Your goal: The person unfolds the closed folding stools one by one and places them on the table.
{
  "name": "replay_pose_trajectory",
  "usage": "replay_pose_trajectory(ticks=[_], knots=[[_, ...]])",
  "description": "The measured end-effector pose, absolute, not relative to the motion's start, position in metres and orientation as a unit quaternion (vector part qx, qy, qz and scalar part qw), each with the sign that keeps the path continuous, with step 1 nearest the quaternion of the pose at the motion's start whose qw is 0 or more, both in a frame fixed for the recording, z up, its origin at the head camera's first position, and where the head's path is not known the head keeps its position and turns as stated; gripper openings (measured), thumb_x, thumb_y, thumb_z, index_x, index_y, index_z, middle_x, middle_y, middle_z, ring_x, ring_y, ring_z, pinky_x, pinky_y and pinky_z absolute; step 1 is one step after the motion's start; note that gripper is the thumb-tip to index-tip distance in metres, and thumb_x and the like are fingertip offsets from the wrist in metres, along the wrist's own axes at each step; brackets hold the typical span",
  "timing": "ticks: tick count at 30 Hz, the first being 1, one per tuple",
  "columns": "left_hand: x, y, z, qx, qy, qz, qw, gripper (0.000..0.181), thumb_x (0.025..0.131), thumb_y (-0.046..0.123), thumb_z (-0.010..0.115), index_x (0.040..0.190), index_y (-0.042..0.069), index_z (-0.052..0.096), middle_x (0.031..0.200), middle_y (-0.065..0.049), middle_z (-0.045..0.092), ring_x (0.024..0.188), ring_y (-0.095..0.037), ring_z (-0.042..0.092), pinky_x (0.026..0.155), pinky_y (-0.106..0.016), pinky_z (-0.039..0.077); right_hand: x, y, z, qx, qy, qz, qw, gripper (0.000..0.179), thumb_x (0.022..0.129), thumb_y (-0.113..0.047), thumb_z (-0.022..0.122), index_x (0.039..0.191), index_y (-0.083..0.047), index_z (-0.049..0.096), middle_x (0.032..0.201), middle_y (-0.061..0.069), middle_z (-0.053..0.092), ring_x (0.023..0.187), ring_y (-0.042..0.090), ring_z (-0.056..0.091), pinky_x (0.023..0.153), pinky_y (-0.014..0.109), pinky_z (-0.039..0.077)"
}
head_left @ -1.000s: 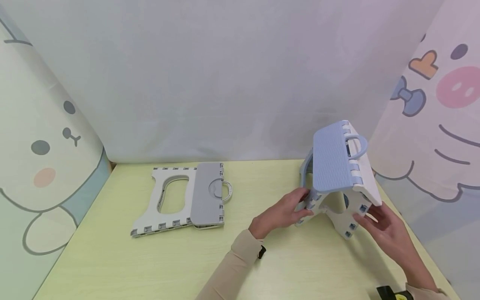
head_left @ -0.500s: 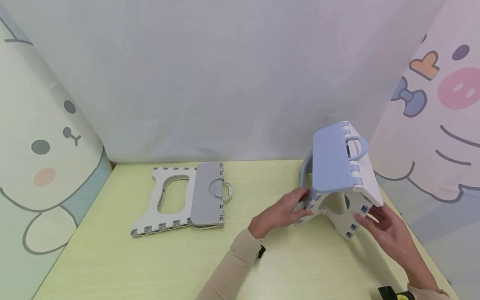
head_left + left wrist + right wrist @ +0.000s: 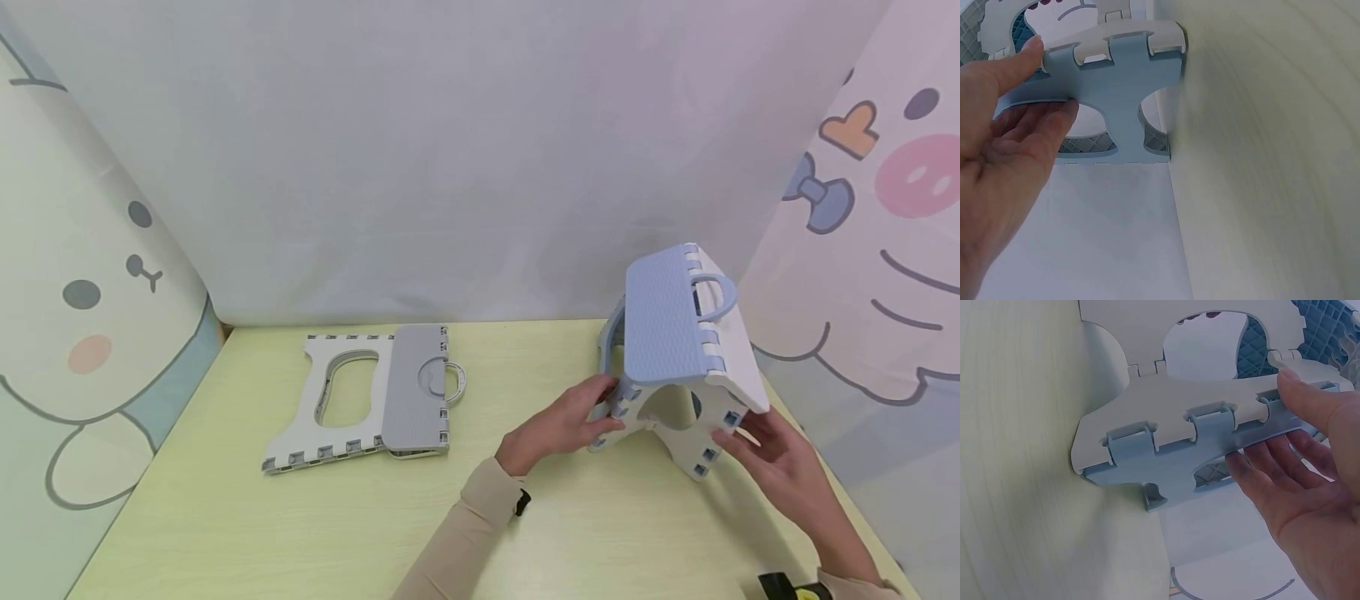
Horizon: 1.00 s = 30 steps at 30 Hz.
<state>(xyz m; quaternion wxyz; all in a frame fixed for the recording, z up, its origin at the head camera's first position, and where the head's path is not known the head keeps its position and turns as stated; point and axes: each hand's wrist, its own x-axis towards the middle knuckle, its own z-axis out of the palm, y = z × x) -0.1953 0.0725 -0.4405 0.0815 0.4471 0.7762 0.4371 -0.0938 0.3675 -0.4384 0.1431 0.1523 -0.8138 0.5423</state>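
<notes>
A blue and white folding step stool [image 3: 663, 321] stands partly unfolded at the right of the table, its two top halves peaked like a roof and a blue loop handle at the ridge. My left hand [image 3: 566, 421] grips its left leg panel, thumb in front and fingers behind. On the other side my right hand [image 3: 780, 467] holds the right leg panel near the hinge. The left wrist view shows the fingers [image 3: 1054, 122] curled through the blue leg's opening. In the right wrist view the thumb [image 3: 1297, 390] presses the white hinged panel, with fingers under the blue edge.
A grey and white folding stool [image 3: 416, 392] lies folded flat at the left of the pale yellow-green table [image 3: 225, 517]. A light curtain [image 3: 450, 167] hangs right behind the table, and printed cloth closes both sides.
The stool's right leg has shifted very slightly to the right with my right hand. My left hand and the grey stool stay practically in place.
</notes>
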Motion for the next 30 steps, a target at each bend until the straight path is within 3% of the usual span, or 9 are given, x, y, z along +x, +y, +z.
replay_pose_trajectory(ticks=[30], knots=[[-0.1963,0.0697,-0.4372,0.428,0.785,0.433,0.116,0.05,0.102,0.012,0.066,0.144,-0.001,0.042,0.141,-0.013,0.053,0.136,-0.014,0.049,0.109,-0.016,0.039,-0.0946,0.3701,-0.4395,0.14,-0.832,0.516,0.145,0.064,0.088,0.024,0.064,0.147,0.009,0.044,0.135,-0.009,0.058,0.119,-0.003,0.059,0.091,0.013,0.052]])
